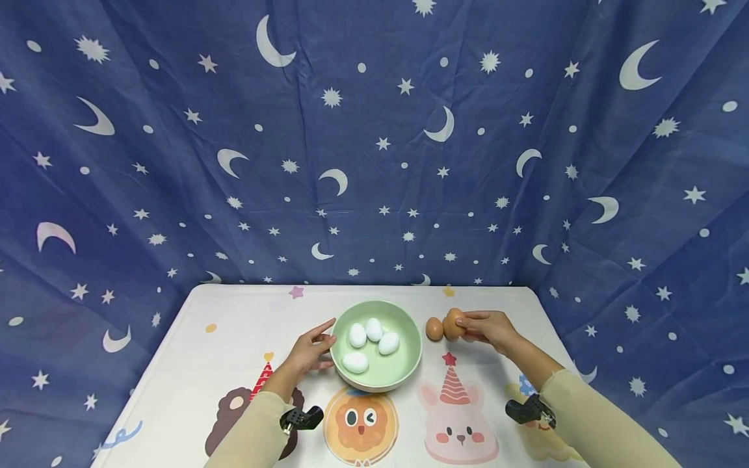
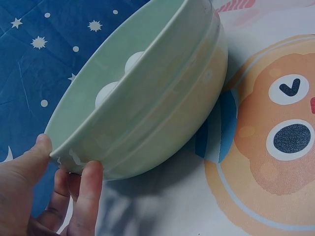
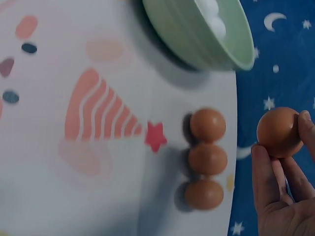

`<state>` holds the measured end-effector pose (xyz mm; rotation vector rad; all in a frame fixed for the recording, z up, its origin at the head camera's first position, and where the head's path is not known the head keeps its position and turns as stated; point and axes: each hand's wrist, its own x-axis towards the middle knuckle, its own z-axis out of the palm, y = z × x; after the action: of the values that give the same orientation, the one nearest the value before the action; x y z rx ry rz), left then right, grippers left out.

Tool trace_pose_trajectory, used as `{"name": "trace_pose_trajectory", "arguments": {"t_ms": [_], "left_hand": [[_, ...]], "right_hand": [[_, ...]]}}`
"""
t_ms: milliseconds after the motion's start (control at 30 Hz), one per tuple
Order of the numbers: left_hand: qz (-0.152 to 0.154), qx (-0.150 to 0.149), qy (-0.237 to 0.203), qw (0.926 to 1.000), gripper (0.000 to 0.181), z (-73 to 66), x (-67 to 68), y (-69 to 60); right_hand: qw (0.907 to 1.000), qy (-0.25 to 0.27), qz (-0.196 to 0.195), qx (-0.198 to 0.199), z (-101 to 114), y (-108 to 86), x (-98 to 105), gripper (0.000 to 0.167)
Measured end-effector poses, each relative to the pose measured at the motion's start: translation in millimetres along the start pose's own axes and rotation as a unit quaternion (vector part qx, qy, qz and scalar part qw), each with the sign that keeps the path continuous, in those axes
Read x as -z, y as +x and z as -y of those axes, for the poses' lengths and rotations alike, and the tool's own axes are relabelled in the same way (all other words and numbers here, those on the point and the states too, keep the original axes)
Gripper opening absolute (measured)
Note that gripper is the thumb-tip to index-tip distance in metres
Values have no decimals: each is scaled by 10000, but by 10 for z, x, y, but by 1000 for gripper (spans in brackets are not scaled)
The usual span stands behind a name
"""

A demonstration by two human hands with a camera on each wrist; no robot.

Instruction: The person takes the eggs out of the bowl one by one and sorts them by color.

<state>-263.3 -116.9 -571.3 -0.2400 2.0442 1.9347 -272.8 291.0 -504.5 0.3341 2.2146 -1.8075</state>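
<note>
While the brown egg point(image 3: 279, 132) hangs in midair: the right hand point(image 1: 490, 329) pinches it between its fingertips, off toward half past two from the green bowl point(image 1: 374, 389).
Left hand point(image 1: 307, 351): at the bowl's nine o'clock, fingers parted, it lightly grips the rim, one digit at the edge and another against the outer wall.
Egg handling: light, even pressure seems right for so smooth a shell; raising it well above its neighbours before any sideways move would likely spare them a knock.
Bowl handling: a gentle hold at nine o'clock should check sliding, while hard downward pressure there might tip the bowl.
Row of brown eggs point(image 3: 208, 159): three rest on the table point(image 1: 193, 364) between two and three o'clock from the bowl, probably free to roll; the held egg and hand partly mask them from the head view.
White eggs point(image 1: 374, 329): four sit inside the bowl, toward eight, ten, twelve and three.
Backdrop: a starry blue curtain point(image 1: 363, 156) hangs beyond twelve, while a printed orange face point(image 1: 359, 426) lies toward six.
</note>
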Motion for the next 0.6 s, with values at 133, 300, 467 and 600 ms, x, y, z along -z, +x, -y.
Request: {"name": "trace_pose_trajectory", "arguments": {"t_ms": [133,300,467,600], "left_hand": [[-13,20,-4,10000,50,0,2,-4],[-41,2,-25,10000,49,3,7,1],[-17,5,-53,10000,49,3,3,-2],[-23,8,-45,10000,49,-7,1,1]], "right_hand": [[9999,77,-93,-28,-46,23,189,58],[9997,115,-203,-50,-134,60,387,63],[9982,119,-530,-235,-284,109,534,65],[9967,147,-727,-321,-407,177,628,67]]}}
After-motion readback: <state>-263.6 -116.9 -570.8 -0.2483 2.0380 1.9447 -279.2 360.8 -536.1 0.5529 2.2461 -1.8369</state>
